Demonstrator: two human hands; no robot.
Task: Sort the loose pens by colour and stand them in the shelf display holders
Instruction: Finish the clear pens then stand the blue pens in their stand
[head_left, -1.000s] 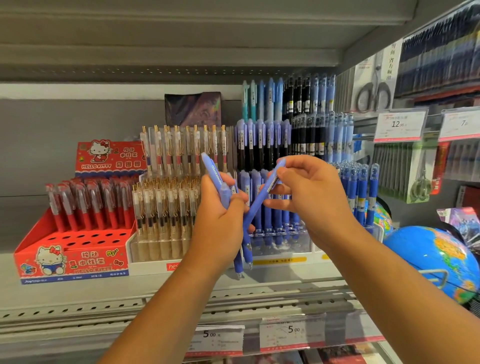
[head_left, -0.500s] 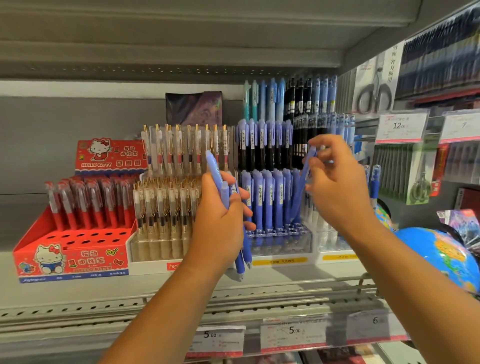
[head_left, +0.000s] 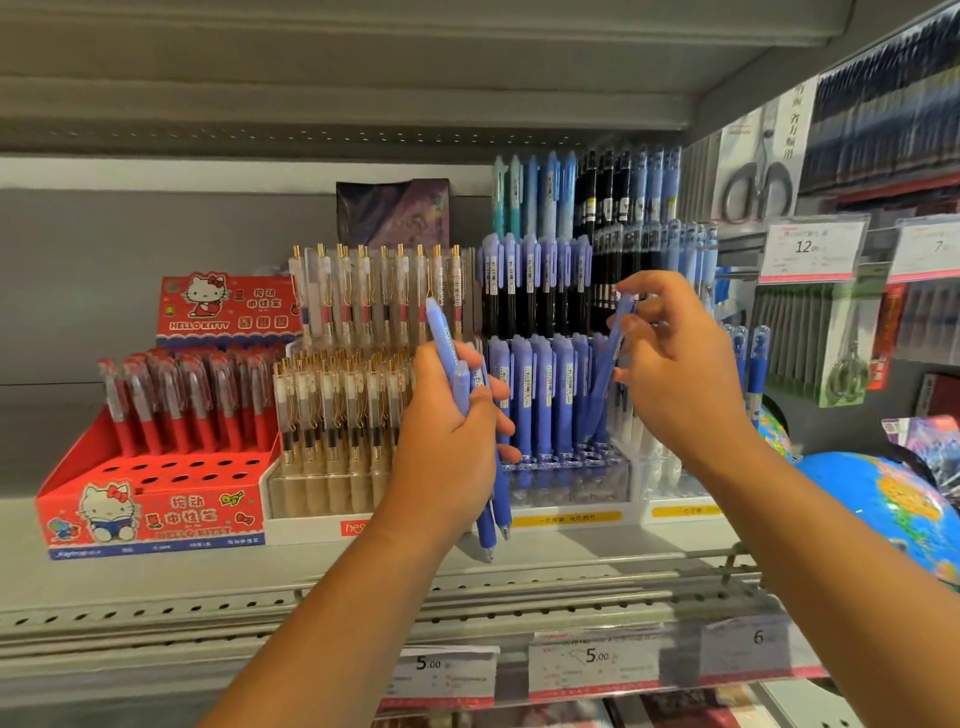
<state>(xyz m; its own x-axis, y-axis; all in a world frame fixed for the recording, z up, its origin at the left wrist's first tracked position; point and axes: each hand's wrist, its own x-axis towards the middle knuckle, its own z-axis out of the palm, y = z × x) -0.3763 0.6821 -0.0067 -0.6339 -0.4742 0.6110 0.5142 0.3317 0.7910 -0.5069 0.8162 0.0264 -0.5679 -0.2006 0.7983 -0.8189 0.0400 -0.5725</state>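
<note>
On the shelf (head_left: 156, 587), past the red display box (head_left: 150, 499) and the gold-clipped pens (head_left: 332, 415), our left hand (head_left: 447, 441) is gripping a bunch of blue pens (head_left: 442, 335), fingers (head_left: 493, 387) curled round the barrels, tips pointing down. Further right, our right hand (head_left: 685, 379) is pinching a single blue pen (head_left: 605, 374) between thumb and fingers, tilted, its lower end among the pens standing in the clear holder (head_left: 571, 483). A globe (head_left: 883, 504) is sitting far right.
</note>
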